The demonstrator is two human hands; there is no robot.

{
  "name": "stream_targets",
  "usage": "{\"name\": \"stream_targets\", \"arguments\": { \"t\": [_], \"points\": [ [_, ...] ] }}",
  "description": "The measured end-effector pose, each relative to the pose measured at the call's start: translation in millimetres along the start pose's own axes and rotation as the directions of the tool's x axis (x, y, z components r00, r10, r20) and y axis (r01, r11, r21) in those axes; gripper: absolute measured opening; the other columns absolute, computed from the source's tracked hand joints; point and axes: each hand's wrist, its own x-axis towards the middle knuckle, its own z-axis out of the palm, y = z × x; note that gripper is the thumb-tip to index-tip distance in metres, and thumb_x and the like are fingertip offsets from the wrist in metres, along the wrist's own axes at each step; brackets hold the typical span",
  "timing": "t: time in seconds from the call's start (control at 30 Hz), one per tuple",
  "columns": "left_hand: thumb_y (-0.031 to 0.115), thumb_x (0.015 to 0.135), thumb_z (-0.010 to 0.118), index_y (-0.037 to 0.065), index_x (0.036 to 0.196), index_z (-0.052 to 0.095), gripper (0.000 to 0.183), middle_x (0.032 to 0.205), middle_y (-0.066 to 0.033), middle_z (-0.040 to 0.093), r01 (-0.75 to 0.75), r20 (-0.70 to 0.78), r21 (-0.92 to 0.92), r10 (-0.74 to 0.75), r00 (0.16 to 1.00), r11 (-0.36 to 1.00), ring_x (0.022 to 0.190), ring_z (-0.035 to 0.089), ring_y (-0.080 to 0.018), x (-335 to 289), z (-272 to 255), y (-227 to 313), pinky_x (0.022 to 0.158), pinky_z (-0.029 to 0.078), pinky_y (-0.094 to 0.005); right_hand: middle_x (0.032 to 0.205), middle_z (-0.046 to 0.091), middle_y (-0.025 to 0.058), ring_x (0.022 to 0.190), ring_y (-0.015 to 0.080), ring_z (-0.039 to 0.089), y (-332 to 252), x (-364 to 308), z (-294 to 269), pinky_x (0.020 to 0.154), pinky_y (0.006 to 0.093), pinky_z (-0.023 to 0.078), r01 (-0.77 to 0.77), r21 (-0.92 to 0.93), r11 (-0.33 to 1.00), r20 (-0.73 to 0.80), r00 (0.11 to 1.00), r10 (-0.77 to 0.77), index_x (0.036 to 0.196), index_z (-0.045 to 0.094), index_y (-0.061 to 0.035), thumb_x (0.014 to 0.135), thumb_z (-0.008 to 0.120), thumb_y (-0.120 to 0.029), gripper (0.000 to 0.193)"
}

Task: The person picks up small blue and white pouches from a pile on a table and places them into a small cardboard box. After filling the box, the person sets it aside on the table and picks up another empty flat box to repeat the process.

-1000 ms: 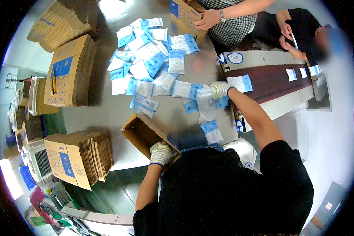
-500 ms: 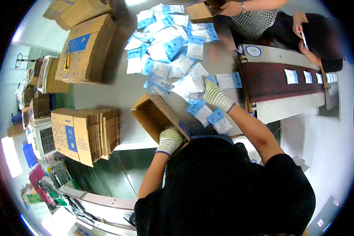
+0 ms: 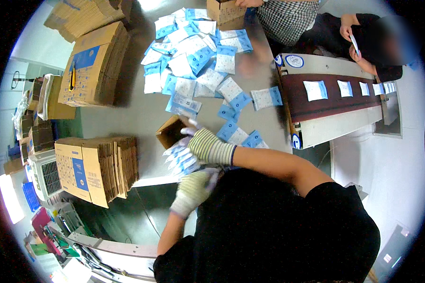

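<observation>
My right hand (image 3: 208, 145), in a green-and-white striped glove, is at the small open cardboard box (image 3: 169, 132). Beneath its fingers is a fanned bunch of white-and-blue packets (image 3: 180, 160), which it grips. Just nearer to me, my left hand (image 3: 192, 191), in a matching glove, is beside the bunch; motion smears its fingers. My right hand and the packets cover much of the box, so I cannot tell how far inside the packets are. A heap of similar packets (image 3: 189, 52) lies beyond, and a few loose ones (image 3: 231, 134) lie beside my right forearm.
Bundles of flattened cartons stand at left (image 3: 97, 170) and far left (image 3: 94, 66), the latter bearing a yellow-handled cutter (image 3: 72, 78). At right a dark red conveyor belt (image 3: 311, 108) carries packets. Two people are across the table, one touching a carton (image 3: 226, 14).
My right hand has moved left from the heap to the box with packets. My left hand has come out of the box toward me. The far carton has moved left and toward me.
</observation>
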Motion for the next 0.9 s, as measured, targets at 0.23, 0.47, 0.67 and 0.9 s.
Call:
{"name": "stream_targets", "arguments": {
  "t": [0.23,0.47,0.67,0.9],
  "points": [
    [0.025,0.088,0.043,0.006,0.101,0.059,0.028,0.087,-0.0218,0.062,0.322,-0.207,0.287,-0.269,0.94,0.902,0.081,0.06,-0.0358,69,-25,-76,0.074,0.047,-0.0441,0.112,0.052,0.0135,0.114,0.0318,0.041,15,-2,-19,0.104,0.0445,0.024,0.2,0.058,0.978,-0.155,0.97,-0.189,0.112,0.05,-0.0077,0.058,0.07,-0.036,0.063],
    [0.036,0.083,0.046,0.008,0.112,0.055,0.041,0.107,-0.0165,0.059,0.2,0.196,0.388,-0.292,0.936,0.9,0.098,0.057,-0.0332,110,29,-111,0.081,0.047,-0.0412,0.106,0.054,0.0144,0.101,0.0306,0.049,116,-155,15,0.087,0.0431,0.04,-0.264,-0.278,0.924,0.479,0.795,0.371,0.106,0.056,-0.0117,0.077,0.056,-0.022,0.031],
    [0.043,0.08,0.051,0.013,0.119,0.052,0.049,0.117,-0.0142,0.055,0.193,0.183,0.417,-0.29,0.939,0.888,0.105,0.053,-0.0325,112,42,-107,0.086,0.045,-0.039,0.101,0.058,0.0073,0.104,0.0226,0.05,109,-175,78,0.09,0.0384,0.04,0.096,-0.383,0.919,0.588,0.793,0.162,0.106,0.052,-0.0075,0.082,0.044,-0.02,0.028],
    [0.04,0.082,0.048,0.012,0.115,0.056,0.044,0.116,-0.0132,0.056,0.182,0.145,0.417,-0.263,0.954,0.89,0.106,0.052,-0.0317,93,43,-106,0.088,0.043,-0.0387,0.098,0.058,0.0128,0.092,0.0255,0.056,136,-163,3,0.084,0.0395,0.044,-0.159,-0.063,0.985,0.447,0.878,0.171,0.089,0.059,-0.0056,0.079,0.058,-0.019,0.017]
  ]
}}
